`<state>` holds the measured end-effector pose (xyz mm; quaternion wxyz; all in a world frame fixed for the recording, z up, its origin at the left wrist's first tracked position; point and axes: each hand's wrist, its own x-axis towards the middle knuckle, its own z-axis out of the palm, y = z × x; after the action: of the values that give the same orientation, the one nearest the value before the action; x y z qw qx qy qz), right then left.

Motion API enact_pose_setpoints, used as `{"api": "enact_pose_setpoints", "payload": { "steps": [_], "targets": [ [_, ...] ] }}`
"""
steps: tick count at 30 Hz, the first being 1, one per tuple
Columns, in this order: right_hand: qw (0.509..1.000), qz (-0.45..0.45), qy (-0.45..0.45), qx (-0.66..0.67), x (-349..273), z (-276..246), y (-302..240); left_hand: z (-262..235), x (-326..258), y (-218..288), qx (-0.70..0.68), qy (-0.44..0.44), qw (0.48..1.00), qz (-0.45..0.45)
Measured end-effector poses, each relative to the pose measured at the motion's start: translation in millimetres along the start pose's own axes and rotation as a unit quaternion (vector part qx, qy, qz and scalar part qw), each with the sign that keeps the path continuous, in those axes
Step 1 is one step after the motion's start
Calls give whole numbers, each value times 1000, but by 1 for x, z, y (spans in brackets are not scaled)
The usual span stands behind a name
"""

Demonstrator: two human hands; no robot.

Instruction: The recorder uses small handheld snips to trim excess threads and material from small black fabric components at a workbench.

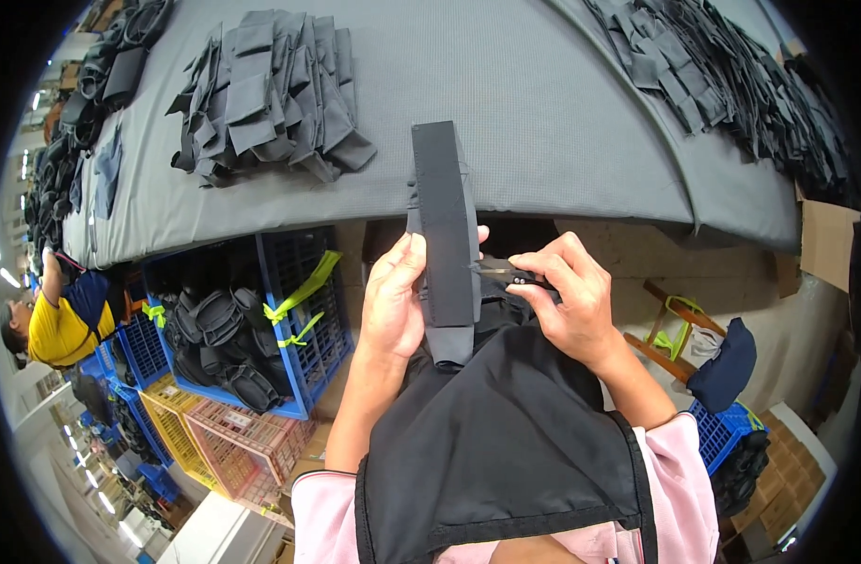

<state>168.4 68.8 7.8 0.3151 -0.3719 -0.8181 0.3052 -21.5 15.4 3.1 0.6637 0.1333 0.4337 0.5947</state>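
Left hand [391,303] closed around long black fabric strap [445,235], held upright above grey surface [543,113] edge. Just right of that grip, right hand [567,299] pinched on small thread snips [502,273], tips touching the strap's edge.

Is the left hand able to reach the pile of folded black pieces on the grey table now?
Probably not at once: the left hand holds the long black strap. Nothing stands between it and the pile on the grey table.
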Motion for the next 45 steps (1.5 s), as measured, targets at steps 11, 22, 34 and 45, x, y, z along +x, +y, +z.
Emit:
{"api": "enact_pose_setpoints", "payload": {
  "steps": [11, 22, 34, 45],
  "targets": [
    [1000, -11, -2, 22, -3, 5, 8, -1, 1, 1, 43, 1, 999, -23],
    [996, 53, 13, 64, -9, -3, 0, 0, -1, 3, 58, -11, 997, -49],
    [995, 47, 24, 84, -10, 4, 3, 0, -3, 0, 35, -13, 998, -41],
    [996, -64, -3, -56, -1, -8, 8, 4, -2, 5, 51, -24, 998, -42]
  ]
}}
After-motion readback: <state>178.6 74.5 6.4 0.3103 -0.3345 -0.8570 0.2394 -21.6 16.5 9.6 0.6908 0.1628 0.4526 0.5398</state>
